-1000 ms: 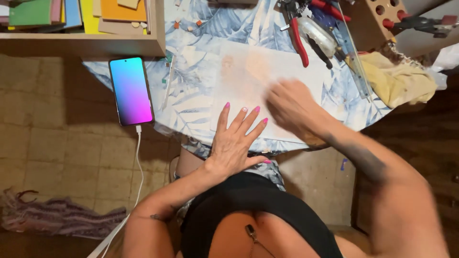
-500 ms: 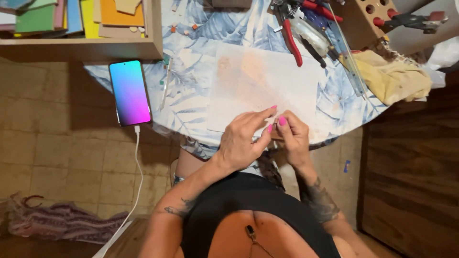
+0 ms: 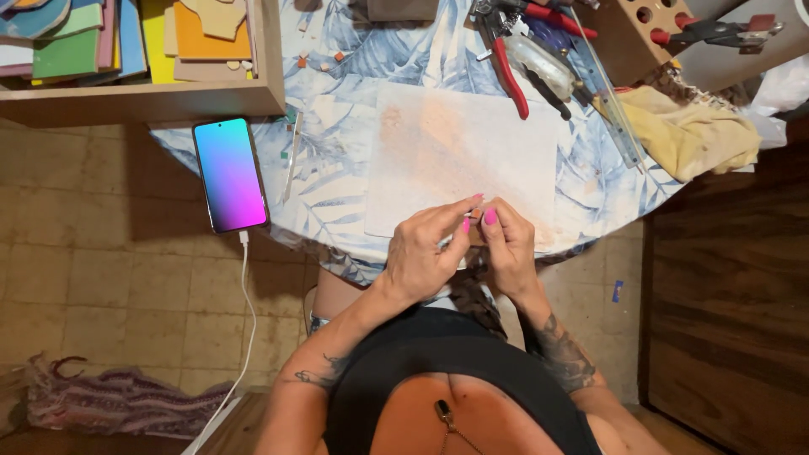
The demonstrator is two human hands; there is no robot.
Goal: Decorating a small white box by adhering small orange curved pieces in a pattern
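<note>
A: Pinching something? Your left hand [image 3: 421, 257] and right hand [image 3: 508, 248] meet at the counter [image 3: 337, 181] edge.

B: Yes, both grips pressed together on one small piece [image 3: 472, 229], fingertips touching. Piece is too small to identify.

A: Around the grip?

B: White board [image 3: 463, 156] just beyond it, phone [image 3: 230, 173] off left, red pliers [image 3: 508, 72] farther beyond.

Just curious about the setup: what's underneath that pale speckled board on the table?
The pale board lies on a blue leaf-print tablecloth, which shows around its edges. Whatever is directly beneath stays covered; both hands hide its near edge.
</note>
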